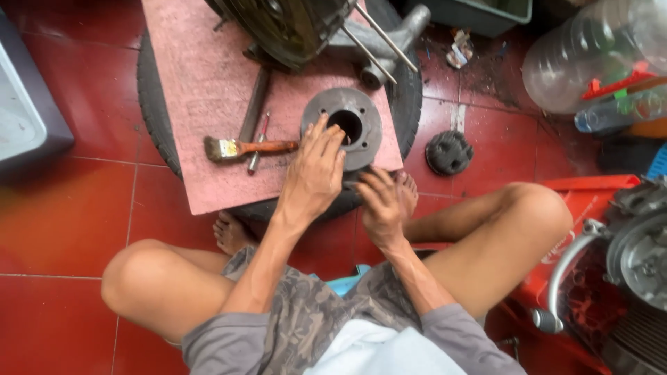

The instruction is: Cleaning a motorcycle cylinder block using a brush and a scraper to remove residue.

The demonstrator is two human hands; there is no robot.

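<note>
A grey round metal cylinder part [361, 125] with a dark central bore stands on a pink board [194, 83] laid over a black tyre [156, 111]. My left hand [316, 170] rests on the part's near left side, fingers spread and reaching the rim of the bore. Lower and to the right, my right hand [382, 201] grips the part's lower edge at the board's near corner; what the fingers hold underneath is hidden.
A paintbrush [246, 148] and a thin screwdriver [257, 142] lie left of the part, beside a metal bar [253, 104]. An engine casing [292, 28] sits at the board's far end. A black finned disc [449, 152], clear plastic bottles [590, 62] and an engine [625, 278] are on the right.
</note>
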